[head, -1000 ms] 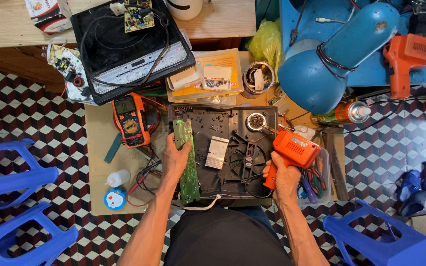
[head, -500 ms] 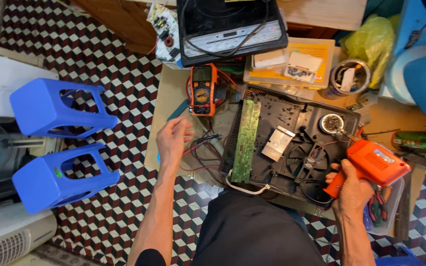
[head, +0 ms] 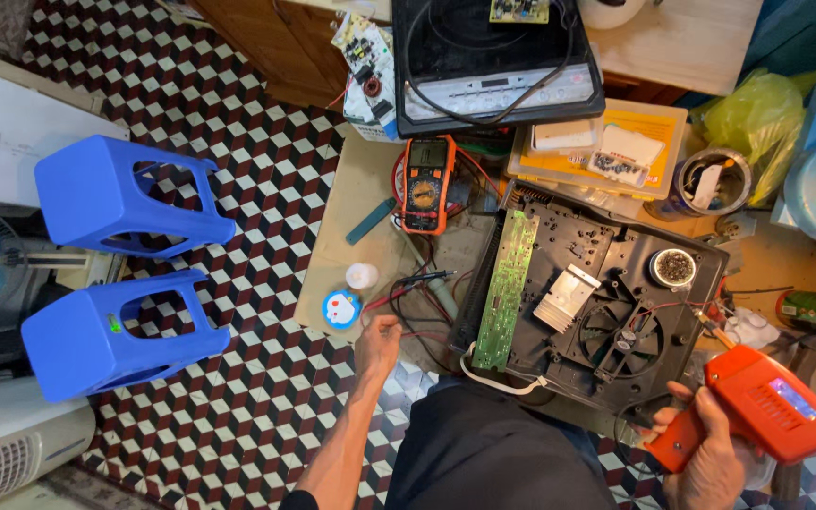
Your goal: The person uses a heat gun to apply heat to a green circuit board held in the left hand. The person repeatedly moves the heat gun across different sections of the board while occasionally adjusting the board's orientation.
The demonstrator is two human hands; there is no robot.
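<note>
The low cardboard-topped worktop (head: 356,247) is crowded from its middle to its 3 o'clock side, its left edge running beside open checkered floor (head: 266,170), where two blue plastic stools (head: 129,194) lie tipped at 9 o'clock. At 1 o'clock a yellow tray (head: 658,127) holds small bags and cards, a round tin (head: 710,184) beside it holds white scraps, and the opened black cooker base (head: 606,302) carries a green circuit board (head: 505,288), a fan and a small dish of screws (head: 674,267). The left hand (head: 378,345) is curled into a loose fist at the worktop's near edge, touching the red and black wires (head: 417,288) by a round blue-and-white lid (head: 341,309), while the right hand (head: 710,453) at 4 o'clock is wrapped tight around the grip of an orange electric drill (head: 757,406).
</note>
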